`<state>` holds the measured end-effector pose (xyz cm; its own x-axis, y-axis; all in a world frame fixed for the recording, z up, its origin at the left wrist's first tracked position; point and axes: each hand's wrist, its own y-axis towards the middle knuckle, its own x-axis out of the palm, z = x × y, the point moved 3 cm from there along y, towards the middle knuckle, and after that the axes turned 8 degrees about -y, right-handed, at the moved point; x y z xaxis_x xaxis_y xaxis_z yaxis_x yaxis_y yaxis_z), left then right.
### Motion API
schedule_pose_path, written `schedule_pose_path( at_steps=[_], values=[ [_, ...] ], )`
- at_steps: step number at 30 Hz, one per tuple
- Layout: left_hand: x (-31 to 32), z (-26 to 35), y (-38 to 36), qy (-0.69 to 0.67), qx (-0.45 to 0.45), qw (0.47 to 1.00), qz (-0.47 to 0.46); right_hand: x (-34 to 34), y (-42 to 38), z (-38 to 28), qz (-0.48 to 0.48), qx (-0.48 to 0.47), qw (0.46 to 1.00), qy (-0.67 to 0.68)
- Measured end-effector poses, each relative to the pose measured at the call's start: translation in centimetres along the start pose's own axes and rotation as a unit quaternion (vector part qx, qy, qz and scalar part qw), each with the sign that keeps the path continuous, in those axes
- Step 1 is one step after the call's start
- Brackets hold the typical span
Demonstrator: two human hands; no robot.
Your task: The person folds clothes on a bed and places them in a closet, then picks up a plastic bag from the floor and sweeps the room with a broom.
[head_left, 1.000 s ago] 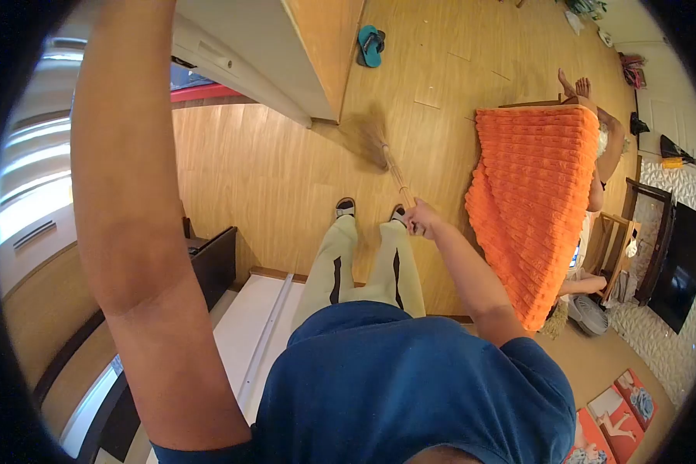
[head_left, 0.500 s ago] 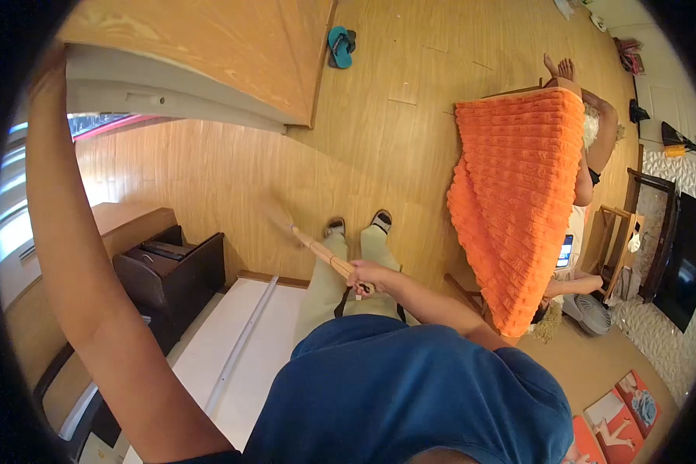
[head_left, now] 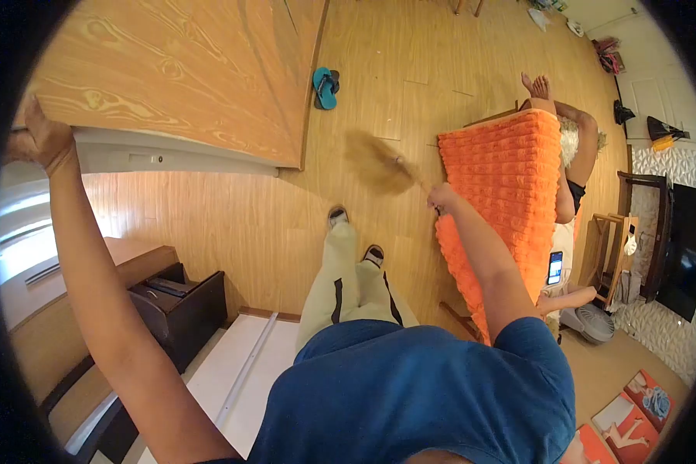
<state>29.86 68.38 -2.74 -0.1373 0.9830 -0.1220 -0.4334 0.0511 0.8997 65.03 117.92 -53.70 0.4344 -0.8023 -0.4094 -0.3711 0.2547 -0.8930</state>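
My right hand (head_left: pixel 443 197) is closed around the handle of a soft straw broom. The tan broom head (head_left: pixel 375 161) is fanned out and blurred over the wood floor, between the door and the orange blanket. My left hand (head_left: pixel 48 143) grips the edge of a wood-faced door (head_left: pixel 185 77), its thumb on the wood face and its other fingers partly lost at the dark image border. A latch plate (head_left: pixel 145 162) shows on the door's pale edge.
A person lies under an orange textured blanket (head_left: pixel 499 178) at right, beside a phone (head_left: pixel 555 267). Teal slippers (head_left: pixel 325 88) lie near the door's corner. A dark open drawer unit (head_left: pixel 182 309) and white panel (head_left: pixel 236 363) stand at left. A grey fan (head_left: pixel 591 323) is at right.
My right hand has swung the broom from in front of my legs outward to the right, near the blanket. My left hand stays at the door, now more in view. My feet have shifted.
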Motion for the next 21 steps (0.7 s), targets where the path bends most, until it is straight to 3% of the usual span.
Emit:
schedule_pose_path(
  at_steps=[1,2,3,4,6,8,9,12,13,15,17,20,21],
  values=[
    [-0.3,0.7,0.2,0.157,0.150,0.975,-0.046,-1.0,-0.1,-0.8,0.003,-0.001,1.000,-0.001],
    [-0.5,1.1,0.0,0.306,0.291,0.902,-0.088,-2.5,-0.9,-2.1,0.056,-0.007,0.998,-0.032],
    [-3.5,-3.5,0.6,0.302,0.293,0.903,-0.084,-4.0,-1.5,-2.9,0.112,-0.012,0.992,-0.061],
    [-3.0,-2.4,-0.3,0.343,0.310,0.883,-0.084,-4.5,-1.0,-2.7,0.119,-0.008,0.991,-0.057],
    [-2.1,0.4,-2.3,0.422,0.333,0.839,-0.083,-4.4,-0.5,-1.5,0.229,-0.118,0.952,-0.164],
    [-0.5,3.5,-4.0,0.497,0.352,0.790,-0.076,-4.9,-4.2,-0.7,0.182,-0.061,0.976,-0.100],
    [-1.4,3.3,-4.6,0.533,0.357,0.764,-0.076,-5.3,-6.7,-0.3,0.176,-0.075,0.976,-0.105],
    [-9.1,-1.4,-6.1,0.630,0.372,0.676,-0.085,-6.6,-15.4,-0.2,0.121,-0.071,0.987,-0.084],
    [-11.2,-5.0,-6.3,0.625,0.371,0.682,-0.082,-6.9,-17.5,0.2,0.077,-0.052,0.992,-0.083],
    [-8.2,0.9,-7.9,0.504,0.278,0.817,0.022,-8.0,-19.8,0.5,0.036,-0.027,0.995,-0.083],
    [-10.6,0.8,-9.2,0.365,0.168,0.908,0.120,-8.6,-20.7,0.6,-0.057,0.023,0.998,-0.021],
    [-21.2,-1.1,-12.7,0.142,0.001,0.957,0.254,-9.0,-16.1,0.6,-0.149,0.084,0.985,0.031],
    [-25.3,-2.2,-13.9,0.146,0.002,0.956,0.254,-8.7,-12.9,1.2,-0.151,0.078,0.985,0.022]
  ],
)
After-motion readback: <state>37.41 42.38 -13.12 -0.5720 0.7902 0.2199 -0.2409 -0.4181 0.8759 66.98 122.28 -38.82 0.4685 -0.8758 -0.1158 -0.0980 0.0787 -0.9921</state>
